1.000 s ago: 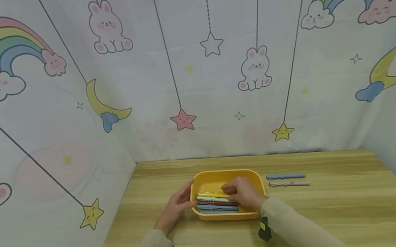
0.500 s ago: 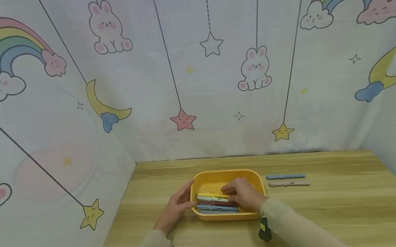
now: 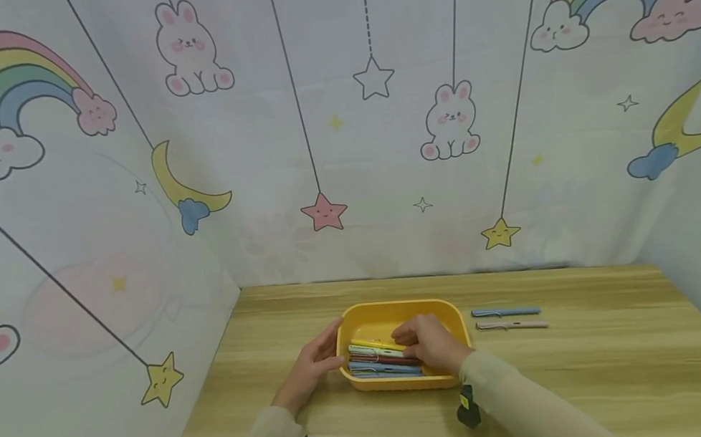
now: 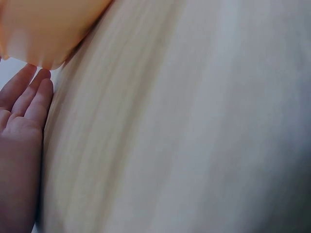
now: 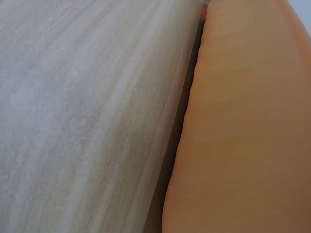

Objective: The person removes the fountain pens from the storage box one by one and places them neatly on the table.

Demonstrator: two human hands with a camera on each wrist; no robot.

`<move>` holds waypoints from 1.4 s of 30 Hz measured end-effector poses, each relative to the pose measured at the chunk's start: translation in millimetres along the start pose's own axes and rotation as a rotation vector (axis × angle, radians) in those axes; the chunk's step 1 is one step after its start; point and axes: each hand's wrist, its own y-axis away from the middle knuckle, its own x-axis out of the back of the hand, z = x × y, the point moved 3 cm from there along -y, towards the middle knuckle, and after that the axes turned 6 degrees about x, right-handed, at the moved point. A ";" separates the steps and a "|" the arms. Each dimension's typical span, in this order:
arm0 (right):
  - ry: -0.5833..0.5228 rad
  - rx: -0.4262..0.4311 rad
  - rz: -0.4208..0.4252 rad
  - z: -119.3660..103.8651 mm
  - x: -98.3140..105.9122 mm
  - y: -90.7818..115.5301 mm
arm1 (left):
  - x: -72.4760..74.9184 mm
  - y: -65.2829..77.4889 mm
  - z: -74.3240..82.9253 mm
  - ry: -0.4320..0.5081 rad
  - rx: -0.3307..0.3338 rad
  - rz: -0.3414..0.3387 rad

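Observation:
In the head view, a yellow plastic bin (image 3: 408,384) stands on the table with several pens lying side by side inside. A yellow pen (image 3: 374,345) is farthest back, then a pale green pen (image 3: 366,351), a dark red pen (image 3: 399,360) and blue pens (image 3: 385,368). My right hand (image 3: 432,342) reaches into the bin, thumb and fingers pinching around the right end of the yellow pen, which they partly cover. My left hand (image 3: 309,367) touches the bin's left side with extended fingers; the left wrist view shows those fingers (image 4: 40,99) against the wall.
Right of the bin, a blue pen (image 3: 505,312) and a light pink pen (image 3: 512,325) lie roughly parallel on the wooden table (image 3: 601,363). A printed curtain (image 3: 379,244) rises behind the table and along its sides. The bin's outer wall (image 5: 243,126) fills much of the right wrist view.
The yellow pen has turned slightly, and its clip shows differently at the left end. Both hands and the bin stay almost in place.

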 end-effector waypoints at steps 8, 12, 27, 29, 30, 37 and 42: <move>0.009 0.001 0.008 -0.4 0.5 0.2 | -0.1 1.0 1.7 0.010 -0.016 -0.006; 0.018 0.006 0.012 -1.4 0.4 0.9 | -0.6 1.2 2.2 0.016 -0.020 -0.008; -0.011 -0.046 0.046 -2.1 2.6 4.3 | -1.1 0.5 1.8 0.009 -0.018 -0.001; -0.018 -0.039 0.056 -2.2 3.6 4.5 | -1.0 0.4 1.9 0.009 -0.019 -0.001; -0.018 -0.036 0.061 -2.2 4.0 4.5 | -0.9 0.4 1.9 0.008 -0.020 -0.002; -0.007 -0.042 0.098 -2.5 6.8 4.2 | -1.4 0.8 2.6 0.005 -0.019 -0.006; -0.017 -0.057 0.090 -3.7 9.1 3.6 | -1.0 1.3 2.6 0.000 -0.018 -0.002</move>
